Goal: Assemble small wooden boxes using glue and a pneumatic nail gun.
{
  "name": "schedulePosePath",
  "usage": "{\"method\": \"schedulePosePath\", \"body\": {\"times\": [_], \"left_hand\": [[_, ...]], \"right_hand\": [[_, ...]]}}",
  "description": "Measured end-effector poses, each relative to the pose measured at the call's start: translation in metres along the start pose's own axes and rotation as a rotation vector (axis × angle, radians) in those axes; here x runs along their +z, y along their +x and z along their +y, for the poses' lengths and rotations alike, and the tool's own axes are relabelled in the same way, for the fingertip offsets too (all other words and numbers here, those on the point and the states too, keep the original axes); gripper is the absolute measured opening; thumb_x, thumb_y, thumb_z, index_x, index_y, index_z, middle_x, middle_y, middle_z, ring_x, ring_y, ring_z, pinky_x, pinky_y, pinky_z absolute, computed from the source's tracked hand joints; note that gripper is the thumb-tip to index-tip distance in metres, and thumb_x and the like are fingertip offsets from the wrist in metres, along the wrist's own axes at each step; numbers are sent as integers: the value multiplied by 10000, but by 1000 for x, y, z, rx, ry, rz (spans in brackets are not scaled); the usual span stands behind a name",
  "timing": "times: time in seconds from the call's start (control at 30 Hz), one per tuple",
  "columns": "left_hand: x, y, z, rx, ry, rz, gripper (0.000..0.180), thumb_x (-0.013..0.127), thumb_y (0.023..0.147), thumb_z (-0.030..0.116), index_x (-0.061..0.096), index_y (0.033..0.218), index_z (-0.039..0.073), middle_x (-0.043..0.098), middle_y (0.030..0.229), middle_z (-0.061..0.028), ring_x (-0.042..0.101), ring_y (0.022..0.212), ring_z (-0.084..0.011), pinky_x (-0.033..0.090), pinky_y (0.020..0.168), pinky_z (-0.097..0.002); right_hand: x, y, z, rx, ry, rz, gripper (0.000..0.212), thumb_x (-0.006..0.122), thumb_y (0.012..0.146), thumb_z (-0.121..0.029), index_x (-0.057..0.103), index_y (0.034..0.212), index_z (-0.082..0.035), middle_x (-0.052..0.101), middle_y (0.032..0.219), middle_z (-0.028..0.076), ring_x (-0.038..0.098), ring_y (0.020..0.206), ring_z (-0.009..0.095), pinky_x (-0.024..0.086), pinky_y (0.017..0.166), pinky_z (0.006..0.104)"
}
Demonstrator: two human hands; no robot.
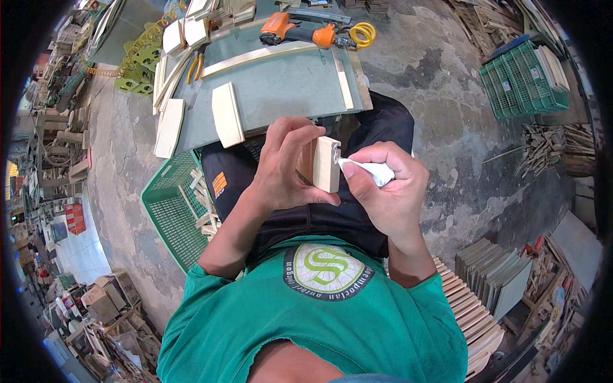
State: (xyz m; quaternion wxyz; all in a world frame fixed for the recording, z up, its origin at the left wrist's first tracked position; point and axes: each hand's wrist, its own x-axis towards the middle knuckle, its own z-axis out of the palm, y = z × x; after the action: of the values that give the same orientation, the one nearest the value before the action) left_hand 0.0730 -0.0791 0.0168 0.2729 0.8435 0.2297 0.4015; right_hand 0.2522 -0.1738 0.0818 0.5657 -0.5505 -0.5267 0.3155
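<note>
My left hand [281, 166] is closed around a pale wooden block [326, 167], thumb below and fingers above, over my lap. The block's narrow end face is turned toward my right. In my right hand [391, 185] is a small white squeeze bag [377, 172] with a pointed tip, pinched between thumb and fingers. Its tip meets or nearly meets the block's upper right edge, where some whitish stuff shows in a notch. Most of the bag is hidden inside my palm.
Ahead stands a grey-topped worktable [274, 89] with a loose wooden piece [227, 115], orange-handled pliers [196, 66] and an orange nail gun [300, 30]. A green crate [167, 207] of wood scraps sits at my left. Stacked slats [466, 313] lie at my right; green baskets [523, 80] stand farther off.
</note>
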Motion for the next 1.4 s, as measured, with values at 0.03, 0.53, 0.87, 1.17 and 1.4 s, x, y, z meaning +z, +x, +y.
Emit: {"method": "schedulePosePath", "body": {"times": [0.03,0.53,0.87,1.17,1.4], "left_hand": [[1,0,0,2,-6,9,1071,902,442,636,533,1269,65,541,1151,-154,563,1047,-333,479,874,-423],[3,-2,-12,-933,-1685,498,808,441,913,758,547,1072,-28,581,963,-181,595,930,-301,547,845,-432],[6,-2,-14,-905,-1730,507,806,452,918,741,534,1094,-41,555,1002,-187,590,940,-305,551,824,-431],[5,-5,-15,-907,-1718,514,802,453,918,739,532,1111,-36,558,1010,-188,602,940,-310,555,824,-433],[4,-4,-15,-904,-1762,515,801,435,928,736,540,1112,-36,565,1015,-187,603,944,-311,555,826,-436]], "right_hand": [[0,0,1,0,0,2,107,767,811,-21,702,890,7,701,747,61,630,662,64,487,573,233],[2,-19,30,-95,117,25,109,763,861,-39,665,893,-3,659,795,47,573,682,76,429,585,222],[8,-19,30,-153,66,-20,109,778,820,-16,671,840,-10,671,761,71,602,657,104,446,578,232],[9,-19,34,-150,92,-20,117,786,818,-30,673,834,-5,678,765,73,599,653,97,446,576,231],[6,-19,36,-113,89,-10,109,779,825,-35,677,836,0,678,760,75,596,648,96,440,571,226]]}}
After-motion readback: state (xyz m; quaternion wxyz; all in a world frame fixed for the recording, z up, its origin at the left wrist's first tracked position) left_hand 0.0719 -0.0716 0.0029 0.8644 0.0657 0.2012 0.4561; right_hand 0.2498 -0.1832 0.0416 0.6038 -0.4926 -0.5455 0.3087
